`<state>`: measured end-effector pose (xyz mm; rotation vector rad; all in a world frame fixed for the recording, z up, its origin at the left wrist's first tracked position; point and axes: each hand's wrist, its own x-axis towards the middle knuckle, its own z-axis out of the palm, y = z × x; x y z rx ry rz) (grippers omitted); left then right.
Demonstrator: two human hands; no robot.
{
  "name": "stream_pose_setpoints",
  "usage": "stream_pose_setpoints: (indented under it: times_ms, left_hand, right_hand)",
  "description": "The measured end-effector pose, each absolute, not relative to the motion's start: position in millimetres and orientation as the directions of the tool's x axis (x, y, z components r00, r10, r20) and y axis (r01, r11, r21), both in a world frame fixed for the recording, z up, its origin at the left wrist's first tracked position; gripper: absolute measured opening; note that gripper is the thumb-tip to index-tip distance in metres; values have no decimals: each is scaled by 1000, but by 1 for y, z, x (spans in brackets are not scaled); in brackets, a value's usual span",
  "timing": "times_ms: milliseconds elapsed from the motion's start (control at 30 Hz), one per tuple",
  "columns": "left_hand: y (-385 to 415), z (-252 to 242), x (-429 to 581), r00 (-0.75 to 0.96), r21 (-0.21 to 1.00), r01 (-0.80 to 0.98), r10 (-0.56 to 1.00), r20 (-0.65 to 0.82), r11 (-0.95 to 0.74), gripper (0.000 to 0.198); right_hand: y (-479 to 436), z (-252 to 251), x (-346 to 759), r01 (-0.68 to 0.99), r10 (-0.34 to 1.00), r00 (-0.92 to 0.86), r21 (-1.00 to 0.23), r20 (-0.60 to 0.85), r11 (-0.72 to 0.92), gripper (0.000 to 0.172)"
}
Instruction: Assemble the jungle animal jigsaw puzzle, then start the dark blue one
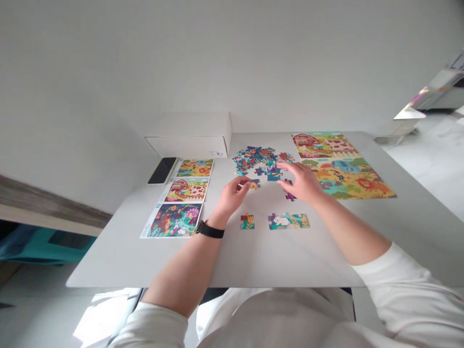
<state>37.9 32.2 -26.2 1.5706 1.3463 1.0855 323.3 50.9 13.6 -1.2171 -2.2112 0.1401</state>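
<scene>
My left hand (234, 194), with a black watch on the wrist, has its thumb and forefinger pinched together at the edge of a blue and orange puzzle piece (255, 184). My right hand (300, 181) has thumb and fingers spread, the tips beside a blue puzzle piece (274, 174) on the table. A purple piece (290, 196) lies partly under its thumb. Nearer to me are a joined strip of pieces with a white rabbit (289, 221) and a separate teal piece with an orange plant (247, 222). Behind my hands is a pile of loose puzzle pieces (257, 155).
Three picture cards (186, 189) line the left of the white table (170, 266), beside a phone (163, 170). A white box (188, 137) stands against the wall. Two assembled animal puzzles (344, 166) lie at the right.
</scene>
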Motion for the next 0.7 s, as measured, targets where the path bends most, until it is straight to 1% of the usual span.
stream_pose_setpoints:
  times_ms: [200,300,467,567,633,700]
  left_hand:
    - [22,-18,49,190,971,231,982,15,-60,48]
    - [19,-14,51,240,977,212,971,-18,-34,50]
    - [18,-17,51,328,983,177,940,-98,41,50]
    - [19,-19,53,314,989,133,944,-103,63,47]
    - [20,-18,53,263,994,88,961,-87,65,44]
    - [21,-17,52,185,998,39,981,-63,57,41]
  right_hand:
    - [24,-4,309,668,754,-444,-382,484,639,54]
    - [22,-9,303,655,742,-463,-376,486,655,54]
    - [19,-14,298,661,752,-430,-393,499,639,54]
    - [17,-13,298,650,754,-415,-414,510,638,53]
    - [15,-13,297,634,759,-413,-440,504,636,55]
    - [13,-13,297,586,759,-445,-487,475,648,57]
